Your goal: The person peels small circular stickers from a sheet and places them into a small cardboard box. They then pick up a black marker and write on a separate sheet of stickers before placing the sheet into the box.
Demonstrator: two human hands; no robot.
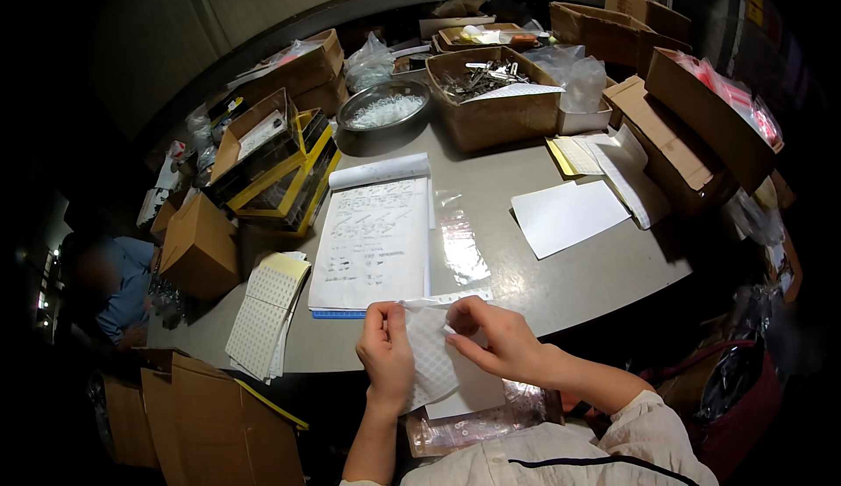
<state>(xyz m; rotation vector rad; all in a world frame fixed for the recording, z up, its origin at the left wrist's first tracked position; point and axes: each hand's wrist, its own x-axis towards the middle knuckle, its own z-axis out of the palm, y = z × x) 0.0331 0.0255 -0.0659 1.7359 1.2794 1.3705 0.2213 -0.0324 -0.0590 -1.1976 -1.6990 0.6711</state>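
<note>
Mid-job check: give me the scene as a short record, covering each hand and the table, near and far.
Left hand: pinching the patterned white sheet
Right hand: at the sheet's right side; exact grip unclear
Near table: notepad, clear plastic bag to its right, printed sheets to its left
Far table: round bowl of clear bits, left of cardboard box of metal pieces

The sheet (427, 346) at the near middle is white with a faint grey diamond grid. Beyond it, a white pad (368, 232) bears dark handwritten lines above a blue edge (337, 314). The label sheets (263, 315) at left are cream, patterned with rows of small dark marks. A black crate (293, 190) at far left wears yellow stripes. The tabletop (491, 171) is grey, the far carton (491, 124) brown, the packets (720, 88) at far right pinkish red, the near sleeve (653, 425) plain cream.
</note>
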